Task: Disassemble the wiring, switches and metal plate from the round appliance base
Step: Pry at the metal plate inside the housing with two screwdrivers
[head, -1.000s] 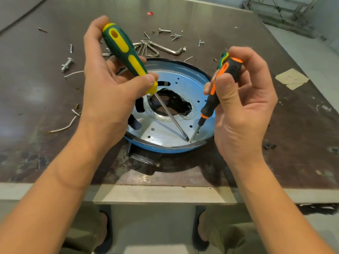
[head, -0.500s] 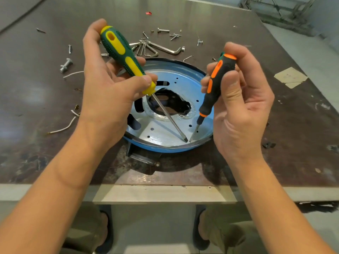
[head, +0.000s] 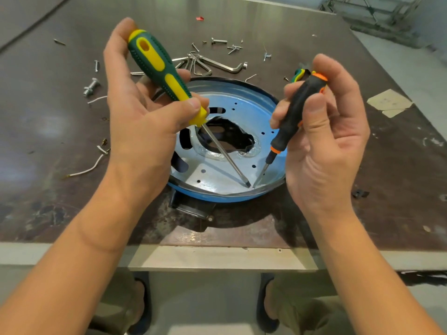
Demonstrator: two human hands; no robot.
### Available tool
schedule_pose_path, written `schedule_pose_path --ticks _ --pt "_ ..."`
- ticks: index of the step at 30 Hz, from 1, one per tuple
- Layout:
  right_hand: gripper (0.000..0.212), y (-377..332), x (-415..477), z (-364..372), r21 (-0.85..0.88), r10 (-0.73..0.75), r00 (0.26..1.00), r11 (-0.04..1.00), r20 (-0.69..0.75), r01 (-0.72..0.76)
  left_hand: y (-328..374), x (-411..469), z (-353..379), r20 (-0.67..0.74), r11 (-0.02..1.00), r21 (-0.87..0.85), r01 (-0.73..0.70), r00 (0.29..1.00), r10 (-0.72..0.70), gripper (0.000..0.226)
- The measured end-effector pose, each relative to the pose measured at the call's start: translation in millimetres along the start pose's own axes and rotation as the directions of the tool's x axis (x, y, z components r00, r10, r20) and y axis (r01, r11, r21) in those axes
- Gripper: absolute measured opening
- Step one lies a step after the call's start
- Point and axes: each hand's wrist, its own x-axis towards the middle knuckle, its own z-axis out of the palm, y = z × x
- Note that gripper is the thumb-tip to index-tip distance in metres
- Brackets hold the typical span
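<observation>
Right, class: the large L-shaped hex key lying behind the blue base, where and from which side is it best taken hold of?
I would pinch the large hex key midway along its long straight arm, from above. It lies flat on the table, so only its top and sides are free; its left end runs into the smaller keys, so approach from the right.

Bright, even daylight is seen. Soft glare is spread across the far table [head: 266,25]; a dark shadow is cast under the round base [head: 217,199]. Edges are bowed by wide-angle distortion; mid-frame is sharp.
</observation>
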Motion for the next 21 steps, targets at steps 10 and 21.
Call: schedule_pose_path --ticks 10,21 --pt "0.022 -9 1 9 0.022 0.011 1.0 1.0 -0.029 -0.01 -1 0 0 0.081 1.0 -0.002 -0.031 0.996 0.031 0.091" --pt "0.021 -8 0 13 0.02 0.019 0.998 1.0 -0.052 -0.018 0 3 -4 0.113 1.0 0.009 -0.001 0.994 0.0 0.092"
